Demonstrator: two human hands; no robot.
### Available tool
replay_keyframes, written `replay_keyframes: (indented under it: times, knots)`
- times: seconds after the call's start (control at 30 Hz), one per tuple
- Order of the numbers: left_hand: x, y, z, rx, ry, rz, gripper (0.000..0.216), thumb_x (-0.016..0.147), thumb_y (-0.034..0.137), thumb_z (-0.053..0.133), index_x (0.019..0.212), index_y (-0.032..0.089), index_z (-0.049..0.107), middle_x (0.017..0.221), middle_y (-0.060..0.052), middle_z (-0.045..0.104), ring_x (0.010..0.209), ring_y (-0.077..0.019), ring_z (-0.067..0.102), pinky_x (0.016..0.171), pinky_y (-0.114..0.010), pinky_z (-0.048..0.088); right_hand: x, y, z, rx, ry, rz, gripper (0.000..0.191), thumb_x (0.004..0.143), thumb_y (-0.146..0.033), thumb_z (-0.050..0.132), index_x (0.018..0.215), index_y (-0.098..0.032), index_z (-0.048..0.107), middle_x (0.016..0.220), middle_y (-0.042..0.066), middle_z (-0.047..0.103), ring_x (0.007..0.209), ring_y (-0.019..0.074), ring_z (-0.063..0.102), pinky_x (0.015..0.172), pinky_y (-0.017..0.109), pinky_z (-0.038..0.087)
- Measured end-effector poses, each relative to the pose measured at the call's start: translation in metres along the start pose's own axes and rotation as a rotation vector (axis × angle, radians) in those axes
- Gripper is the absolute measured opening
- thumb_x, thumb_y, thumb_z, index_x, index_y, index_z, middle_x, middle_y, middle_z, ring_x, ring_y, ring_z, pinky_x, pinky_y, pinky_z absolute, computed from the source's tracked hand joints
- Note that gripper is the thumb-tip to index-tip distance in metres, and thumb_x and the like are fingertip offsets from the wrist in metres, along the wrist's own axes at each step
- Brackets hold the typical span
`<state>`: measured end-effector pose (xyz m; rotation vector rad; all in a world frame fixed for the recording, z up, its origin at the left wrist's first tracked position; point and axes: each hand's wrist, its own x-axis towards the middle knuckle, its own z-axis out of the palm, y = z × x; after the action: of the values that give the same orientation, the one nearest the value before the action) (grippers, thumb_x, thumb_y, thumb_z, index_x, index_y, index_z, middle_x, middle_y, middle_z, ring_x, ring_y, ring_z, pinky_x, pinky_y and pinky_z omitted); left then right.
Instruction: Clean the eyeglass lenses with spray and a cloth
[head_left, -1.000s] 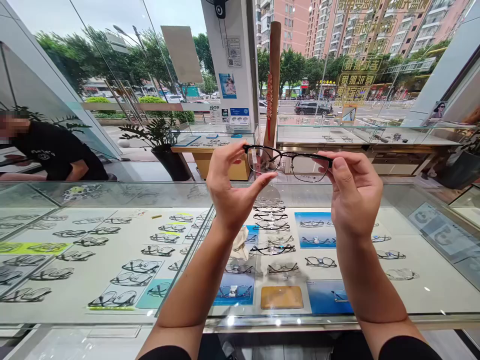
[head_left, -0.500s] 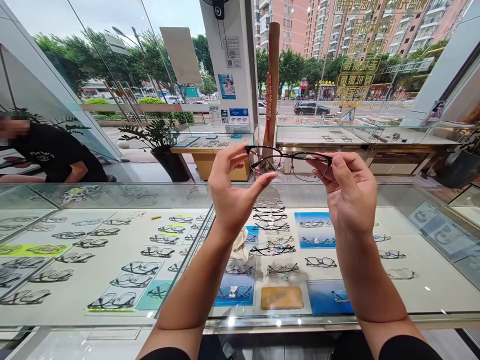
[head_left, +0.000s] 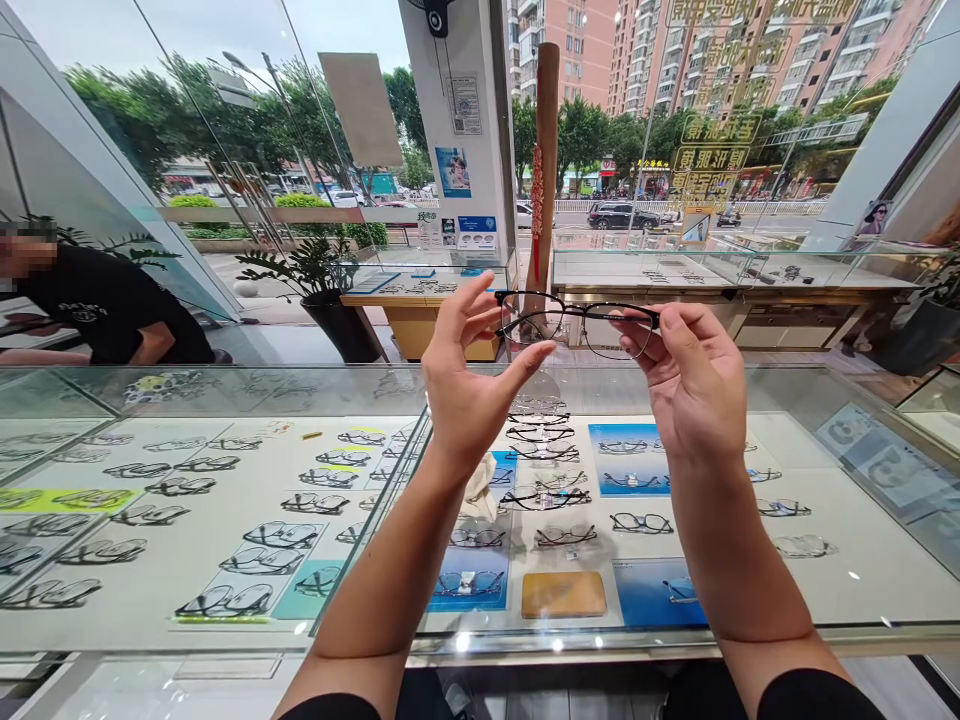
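A pair of dark-rimmed eyeglasses is held up above the glass counter, folded temples behind the lenses. My right hand pinches the right end of the frame between thumb and fingers. At the other end is my left hand, its index finger raised off the frame and its thumb stretched out below the left lens. Its remaining fingers are curled close to the rim; whether they touch it I cannot tell. Below, rows of eyeglasses lie inside the display case, with a tan case near the front.
The glass-topped counter spans the view. A pale cloth lies by my left forearm. A person in a black shirt sits at the far left. Behind stand a potted plant, a wooden post and another glass showcase.
My left index finger has lifted off the corner of the eyeglasses. My right hand and the eyeglasses have shifted slightly left.
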<state>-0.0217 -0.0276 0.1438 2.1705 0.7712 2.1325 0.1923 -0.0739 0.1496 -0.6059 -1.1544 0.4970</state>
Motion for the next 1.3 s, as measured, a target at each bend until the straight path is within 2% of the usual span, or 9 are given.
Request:
replay_keyframes:
  times: [0.23,0.53,0.7,0.8,0.9,1.03,1.13,1.3]
  knots:
    - [0.002,0.001,0.001,-0.096,-0.022,-0.018,0.070,0.092,0.058,0.089,0.152,0.033,0.063,0.143,-0.011,0.073,0.125,-0.0269,0.077,0.101,-0.040,0.070,0.004,0.009,-0.003,-0.040,-0.063,-0.002,0.031,0.104,-0.057,0.070,0.111,-0.026,0.069,0.116,0.007,0.083,0.107,0.0257,0.083,0.093,0.044,0.069]
    - [0.001,-0.010,0.003,-0.136,0.012,0.016,0.074,0.090,0.059,0.092,0.153,0.034,0.061,0.147,-0.011,0.070,0.128,-0.0271,0.076,0.100,-0.038,0.071,0.004,0.010,0.001,0.059,-0.045,0.069,0.021,0.100,-0.046,0.074,0.107,-0.026,0.070,0.111,0.005,0.083,0.104,0.0243,0.083,0.101,0.048,0.068]
    - [0.001,-0.012,0.003,-0.147,0.016,0.038,0.078,0.088,0.059,0.093,0.155,0.035,0.060,0.147,-0.010,0.068,0.126,-0.0281,0.078,0.102,-0.039,0.071,0.005,0.012,-0.001,0.068,-0.062,0.072,0.018,0.100,-0.043,0.075,0.108,-0.027,0.074,0.108,0.004,0.082,0.099,0.0223,0.082,0.099,0.045,0.068]
    - [0.004,-0.008,-0.001,-0.210,-0.020,0.072,0.077,0.087,0.055,0.096,0.153,0.033,0.064,0.142,-0.009,0.070,0.121,-0.0264,0.079,0.103,-0.039,0.071,0.007,0.008,-0.005,0.027,-0.089,0.038,0.015,0.099,-0.040,0.075,0.107,-0.027,0.076,0.109,0.004,0.082,0.106,0.0229,0.081,0.102,0.045,0.067]
    - [0.009,0.001,-0.008,-0.244,-0.154,0.100,0.074,0.084,0.049,0.099,0.149,0.029,0.069,0.139,-0.009,0.072,0.120,-0.0254,0.078,0.106,-0.039,0.070,0.010,0.001,-0.010,-0.074,-0.225,0.018,0.013,0.099,-0.039,0.078,0.104,-0.028,0.081,0.114,0.005,0.083,0.117,0.0242,0.078,0.109,0.045,0.063]
    - [0.013,0.012,-0.018,-0.244,-0.297,0.107,0.069,0.087,0.042,0.097,0.149,0.028,0.072,0.137,-0.011,0.074,0.125,-0.0263,0.075,0.108,-0.040,0.070,0.012,-0.005,-0.015,-0.130,-0.468,0.118,0.017,0.097,-0.044,0.084,0.093,-0.028,0.083,0.119,0.005,0.084,0.116,0.0251,0.077,0.109,0.046,0.061]
    - [0.014,0.017,-0.022,-0.254,-0.348,0.110,0.069,0.087,0.037,0.097,0.150,0.028,0.072,0.135,-0.011,0.075,0.124,-0.0262,0.075,0.107,-0.041,0.070,0.011,-0.006,-0.015,-0.109,-0.538,0.190,0.021,0.096,-0.048,0.086,0.091,-0.028,0.084,0.118,0.005,0.085,0.113,0.0249,0.077,0.107,0.046,0.060]
    - [0.015,0.019,-0.024,-0.265,-0.383,0.111,0.070,0.086,0.034,0.097,0.151,0.029,0.073,0.132,-0.011,0.075,0.121,-0.0252,0.075,0.105,-0.040,0.071,0.012,-0.009,-0.014,-0.027,-0.630,0.275,0.025,0.093,-0.052,0.089,0.092,-0.027,0.087,0.106,0.005,0.086,0.101,0.0225,0.076,0.095,0.041,0.061]
